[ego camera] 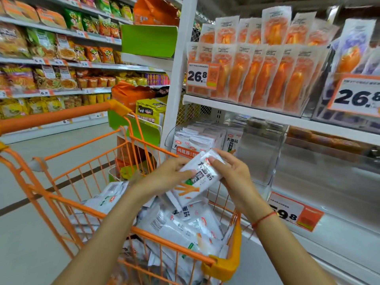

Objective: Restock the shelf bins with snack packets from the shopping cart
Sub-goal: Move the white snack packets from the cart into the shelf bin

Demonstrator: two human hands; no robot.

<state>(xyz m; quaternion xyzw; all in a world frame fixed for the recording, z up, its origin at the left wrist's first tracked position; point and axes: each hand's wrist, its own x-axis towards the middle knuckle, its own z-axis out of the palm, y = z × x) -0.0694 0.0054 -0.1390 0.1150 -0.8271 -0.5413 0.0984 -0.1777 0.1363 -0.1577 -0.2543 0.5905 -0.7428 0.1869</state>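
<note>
While gripping packet [195, 177], both hands [168, 173] raised.

The shopping cart [67, 199] is orange wire with yellow corner bumpers. The snack packet [198, 177] at centre is white with black characters, a green patch and orange sticks printed on it; the packets in the cart [185, 225] at 6 o'clock are white too. At 1 o'clock, clear pouches [265, 77] show orange contents. The price tags [202, 76] are orange and white with black digits. A red string bracelet [264, 218] circles one wrist.
</note>
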